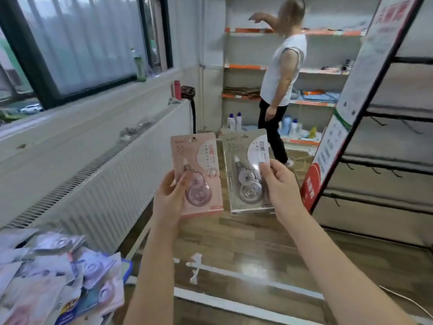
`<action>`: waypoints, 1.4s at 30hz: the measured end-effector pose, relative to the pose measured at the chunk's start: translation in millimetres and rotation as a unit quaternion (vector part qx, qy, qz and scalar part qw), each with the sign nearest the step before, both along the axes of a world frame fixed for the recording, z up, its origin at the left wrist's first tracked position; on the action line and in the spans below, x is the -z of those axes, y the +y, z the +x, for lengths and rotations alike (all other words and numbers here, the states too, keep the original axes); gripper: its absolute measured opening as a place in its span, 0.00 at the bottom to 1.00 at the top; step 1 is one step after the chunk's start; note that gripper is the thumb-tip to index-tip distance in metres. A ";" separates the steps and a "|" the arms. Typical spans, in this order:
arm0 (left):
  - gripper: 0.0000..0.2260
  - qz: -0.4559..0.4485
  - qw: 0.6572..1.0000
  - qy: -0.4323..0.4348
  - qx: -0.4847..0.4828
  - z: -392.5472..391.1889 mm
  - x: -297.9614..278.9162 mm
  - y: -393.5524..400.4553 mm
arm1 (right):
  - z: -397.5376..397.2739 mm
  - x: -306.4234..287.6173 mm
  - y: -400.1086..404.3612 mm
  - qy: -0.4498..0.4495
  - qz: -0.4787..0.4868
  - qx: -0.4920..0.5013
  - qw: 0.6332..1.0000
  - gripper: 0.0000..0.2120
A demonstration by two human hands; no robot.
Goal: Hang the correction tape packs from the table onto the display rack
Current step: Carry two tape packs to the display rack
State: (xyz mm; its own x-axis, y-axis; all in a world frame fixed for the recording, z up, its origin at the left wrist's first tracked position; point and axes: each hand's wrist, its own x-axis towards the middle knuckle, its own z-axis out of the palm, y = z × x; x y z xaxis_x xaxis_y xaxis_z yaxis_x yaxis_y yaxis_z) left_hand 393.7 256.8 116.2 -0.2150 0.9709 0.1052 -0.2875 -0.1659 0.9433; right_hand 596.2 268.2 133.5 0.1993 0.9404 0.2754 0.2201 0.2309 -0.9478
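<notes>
Step in hand: carrying packs from the heap of packs [58, 275], lower left, toward the display rack [384, 137], far right. Left hand [172, 193] pinches the pink pack [199, 160] at its lower left edge. Right hand [278, 181] pinches the grey pack [243, 165] at its right side. Packs upright, side by side. Next move likely needs each top hole lined up with a rack hook.

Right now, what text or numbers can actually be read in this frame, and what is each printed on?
"36": on the pink pack held in the left hand.
"36": on the grey pack held in the right hand.
Other print on both packs: too small to read.
Sign on the display rack: blurred, unreadable.
Pile of packs on the table: labels unreadable.
</notes>
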 end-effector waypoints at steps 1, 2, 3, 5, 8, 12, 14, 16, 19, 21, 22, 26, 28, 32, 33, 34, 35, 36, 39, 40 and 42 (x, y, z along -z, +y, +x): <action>0.16 0.009 1.000 0.006 0.023 26.0 -5.6 5.8 | 26.9 -4.1 -1.7 0.005 0.006 0.022 1.000 0.09; 0.17 0.017 0.999 0.011 0.045 51.9 -11.7 11.8 | 53.3 -7.7 -2.8 0.011 0.013 0.044 0.999 0.10; 0.17 0.022 0.997 0.017 0.069 77.3 -17.3 18.5 | 79.6 -11.2 -4.3 0.016 0.022 0.068 0.997 0.10; 0.15 0.038 0.993 0.027 0.113 129.8 -27.7 32.5 | 130.4 -19.2 -9.4 0.018 0.039 0.116 0.992 0.11; 0.06 0.059 0.984 0.038 0.166 207.0 -37.9 52.5 | 200.7 -30.3 -22.6 0.024 0.060 0.187 0.980 0.10; 0.04 0.056 0.967 0.050 0.244 307.1 -41.3 70.8 | 281.2 -40.8 -47.4 0.044 0.077 0.267 0.960 0.09; 0.09 0.054 0.954 0.038 0.291 356.9 -45.0 72.5 | 321.2 -39.8 -55.7 0.055 0.085 0.302 0.948 0.09; 0.13 0.061 0.940 0.030 0.335 405.1 -46.2 73.3 | 361.8 -37.0 -59.9 0.067 0.089 0.336 0.935 0.09; 0.07 0.079 0.919 0.045 0.383 472.0 -46.1 77.4 | 419.5 -32.6 -60.3 0.060 0.090 0.377 0.920 0.13; 0.07 0.084 0.910 0.043 0.404 514.2 -43.9 86.0 | 455.3 -30.6 -57.4 0.040 0.085 0.402 0.911 0.13; 0.08 0.087 0.905 0.043 0.413 536.7 -43.5 92.8 | 474.4 -30.5 -54.4 0.032 0.084 0.416 0.905 0.13; 0.05 0.096 0.888 0.038 0.449 627.2 -52.5 118.7 | 557.0 -34.8 -34.9 0.023 0.084 0.465 0.881 0.16; 0.04 0.093 0.879 0.041 0.466 671.3 -58.2 132.8 | 595.9 -39.8 -26.4 0.035 0.089 0.486 0.869 0.16; 0.04 0.091 0.862 0.036 0.498 753.9 -64.4 151.0 | 664.9 -43.7 -16.9 0.043 0.093 0.520 0.848 0.16; 0.04 0.089 0.859 0.035 0.503 772.1 -64.3 152.4 | 680.3 -43.7 -15.5 0.034 0.089 0.530 0.843 0.17; 0.04 0.086 0.856 0.035 0.508 789.3 -63.7 153.0 | 695.1 -43.6 -14.4 0.025 0.084 0.539 0.837 0.16; 0.04 0.083 0.853 0.035 0.514 806.1 -62.5 153.9 | 710.0 -43.3 -13.4 0.018 0.079 0.548 0.833 0.16; 0.05 0.080 0.850 0.034 0.520 822.9 -61.0 155.2 | 725.0 -43.4 -12.2 0.013 0.077 0.554 0.829 0.16; 0.05 0.077 0.844 0.034 0.529 870.3 -57.7 158.2 | 772.8 -40.5 -8.7 0.005 0.071 0.562 0.824 0.18; 0.05 0.077 0.846 0.034 0.527 885.9 -56.1 158.5 | 789.6 -38.6 -7.7 0.004 0.066 0.562 0.824 0.18; 0.04 0.076 0.850 0.034 0.520 918.6 -51.9 159.1 | 823.6 -35.1 -6.1 0.010 0.063 0.562 0.825 0.18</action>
